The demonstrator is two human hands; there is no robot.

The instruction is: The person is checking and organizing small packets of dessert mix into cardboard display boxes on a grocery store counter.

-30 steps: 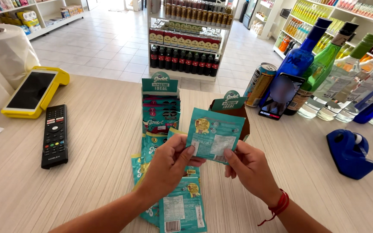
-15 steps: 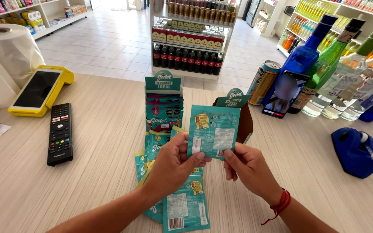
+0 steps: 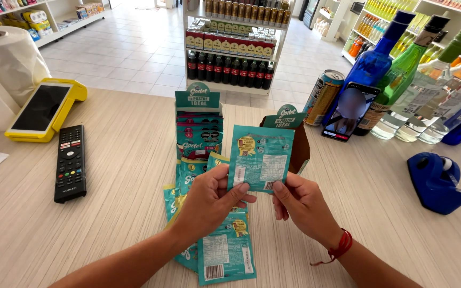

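Observation:
Both hands hold one teal sachet (image 3: 261, 157) upright above the wooden counter (image 3: 124, 176), its printed back towards me. My left hand (image 3: 209, 200) pinches its lower left corner and my right hand (image 3: 302, 205) pinches its lower right corner. Under the hands lie several more teal sachets (image 3: 225, 250) spread flat. Behind them stand two teal display boxes: the left display box (image 3: 198, 125) is filled with sachets, and the right display box (image 3: 294, 133) sits partly behind the held sachet.
A black remote (image 3: 70, 162) and a yellow card terminal (image 3: 46, 109) lie at the left, by a plastic bag roll (image 3: 6, 58). A can (image 3: 324, 96), a phone (image 3: 350, 111), several bottles (image 3: 401, 69) and a blue tape dispenser (image 3: 436, 181) stand at the right.
The view has shifted slightly; the held sachet stays between both hands at about the same height, with the grip unchanged.

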